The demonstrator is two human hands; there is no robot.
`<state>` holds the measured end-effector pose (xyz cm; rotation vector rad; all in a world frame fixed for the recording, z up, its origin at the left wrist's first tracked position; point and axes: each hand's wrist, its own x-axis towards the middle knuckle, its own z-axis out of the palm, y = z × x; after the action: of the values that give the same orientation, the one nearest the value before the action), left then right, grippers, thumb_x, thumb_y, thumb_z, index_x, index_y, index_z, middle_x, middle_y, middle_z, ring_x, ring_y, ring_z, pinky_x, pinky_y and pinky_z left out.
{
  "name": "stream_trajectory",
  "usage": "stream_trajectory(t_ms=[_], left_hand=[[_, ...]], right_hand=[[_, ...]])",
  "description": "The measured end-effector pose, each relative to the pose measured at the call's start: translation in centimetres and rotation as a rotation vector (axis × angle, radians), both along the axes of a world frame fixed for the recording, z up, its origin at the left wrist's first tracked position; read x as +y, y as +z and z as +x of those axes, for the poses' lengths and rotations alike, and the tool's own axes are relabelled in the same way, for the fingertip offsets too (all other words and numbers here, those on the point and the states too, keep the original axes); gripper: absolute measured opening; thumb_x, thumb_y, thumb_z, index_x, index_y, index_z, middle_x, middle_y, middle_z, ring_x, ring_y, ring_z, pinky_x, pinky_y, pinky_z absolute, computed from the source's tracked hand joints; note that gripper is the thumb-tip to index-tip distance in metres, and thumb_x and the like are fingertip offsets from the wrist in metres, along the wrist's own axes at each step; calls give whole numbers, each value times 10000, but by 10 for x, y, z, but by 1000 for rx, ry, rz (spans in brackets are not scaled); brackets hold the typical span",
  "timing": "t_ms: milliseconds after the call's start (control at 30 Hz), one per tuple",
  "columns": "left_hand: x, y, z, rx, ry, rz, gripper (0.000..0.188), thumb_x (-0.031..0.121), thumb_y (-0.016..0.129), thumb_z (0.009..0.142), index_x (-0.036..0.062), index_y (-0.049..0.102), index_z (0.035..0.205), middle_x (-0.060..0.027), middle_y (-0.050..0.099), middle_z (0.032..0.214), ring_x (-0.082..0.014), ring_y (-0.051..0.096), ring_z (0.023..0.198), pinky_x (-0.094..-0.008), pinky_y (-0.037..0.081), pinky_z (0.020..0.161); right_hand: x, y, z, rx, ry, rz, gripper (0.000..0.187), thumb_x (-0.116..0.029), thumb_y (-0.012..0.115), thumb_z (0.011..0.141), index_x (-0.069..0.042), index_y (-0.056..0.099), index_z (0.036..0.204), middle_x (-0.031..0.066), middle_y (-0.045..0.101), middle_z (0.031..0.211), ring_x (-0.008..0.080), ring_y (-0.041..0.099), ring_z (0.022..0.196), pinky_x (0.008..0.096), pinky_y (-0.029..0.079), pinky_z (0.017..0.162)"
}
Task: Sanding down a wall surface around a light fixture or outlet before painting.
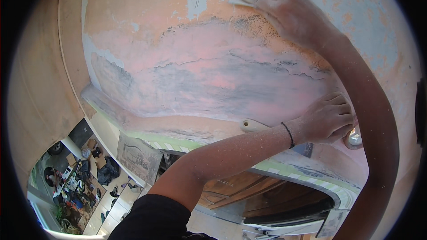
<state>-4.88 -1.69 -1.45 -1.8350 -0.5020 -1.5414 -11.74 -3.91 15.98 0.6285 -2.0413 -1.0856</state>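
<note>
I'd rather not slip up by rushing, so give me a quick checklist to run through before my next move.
1. Thin, pale, flat pad under the right hand's fingers: ok.
2. Large, curved, pink, orange and grey surface evenly finished: not ok; mottled patches and ragged dark edges show.
3. Cream, rounded handle with a hole fully in sight: not ok; the left forearm hides the rest.
4. Left hand free of any tool: cannot tell; the fingers are curled, palm hidden.
5. Left hand clear of the round, shiny fixture: cannot tell; they look close.
6. Wrists bare: not ok; a thin black bracelet circles the left one.
</note>
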Motion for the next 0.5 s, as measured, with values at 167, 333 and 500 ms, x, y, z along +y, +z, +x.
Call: stream_trajectory(t_ms=[167,333,500], left_hand=[[1,-6,-7,42,77,-29,263,163,735,856,109,669,1105,-78,684,1162,-321,618,1163,-496,474,1033],[-1,-10,-5,5,-32,-281,279,172,699,909,111,673,1180,-135,676,1222,-318,617,1199,-486,473,1010],[5,-6,-8,45,45,-51,289,206,691,946,106,673,1216,-127,667,1260,-315,595,1249,-483,466,1032]], right_hand=[[-36,-5,-9,151,-392,-183,327,-67,514,1020,-92,712,1279,90,610,1469,217,580,1355,362,472,1143],[-18,-54,-32,-210,103,102,332,-113,548,1016,-101,686,1317,81,569,1515,195,409,1500,359,303,1271],[-41,42,-41,237,-159,-399,295,-120,529,973,77,702,1109,309,701,1134,398,711,1060,474,554,936]])
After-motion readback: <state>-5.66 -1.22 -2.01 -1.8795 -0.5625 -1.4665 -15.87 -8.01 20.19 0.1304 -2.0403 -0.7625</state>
